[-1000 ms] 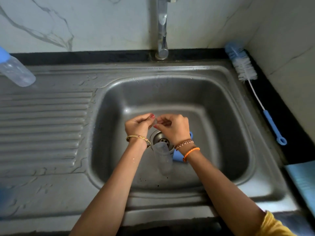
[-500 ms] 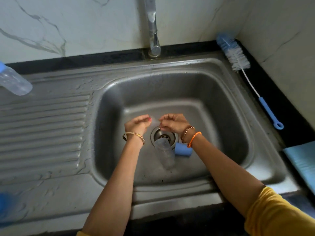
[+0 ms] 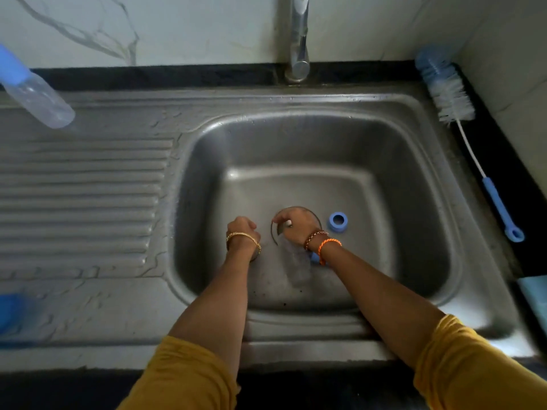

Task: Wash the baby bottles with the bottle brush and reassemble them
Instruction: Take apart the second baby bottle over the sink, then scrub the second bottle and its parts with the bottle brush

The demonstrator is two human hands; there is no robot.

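A stainless steel sink (image 3: 420, 161) with a ribbed drainboard (image 3: 83, 202) sits in a dark counter against a marble-veined wall, its tap (image 3: 299, 39) at the back edge.

Both arms, in yellow sleeves, reach down into the basin. The left hand (image 3: 241, 229), with a gold bangle at the wrist, is curled into a loose fist with nothing visible in it. Just beside it, the right hand (image 3: 296, 224) hangs over the drain, fingers bent downward and pinching a small pale piece (image 3: 287, 222); what it is cannot be told. Below the right wrist, nearer the person, a clear bottle body (image 3: 296, 261) lies on the basin floor, with a blue part (image 3: 314, 257) partly hidden under the wrist bands. Just right of the right hand, a blue screw ring (image 3: 337, 221) stands apart on the basin floor.

Far to the right of the hands, the bottle brush (image 3: 453, 102) lies along the counter edge, bristles toward the wall. Far to the left, beyond the drainboard, an assembled bottle (image 3: 35, 93) with a blue cap lies tilted.
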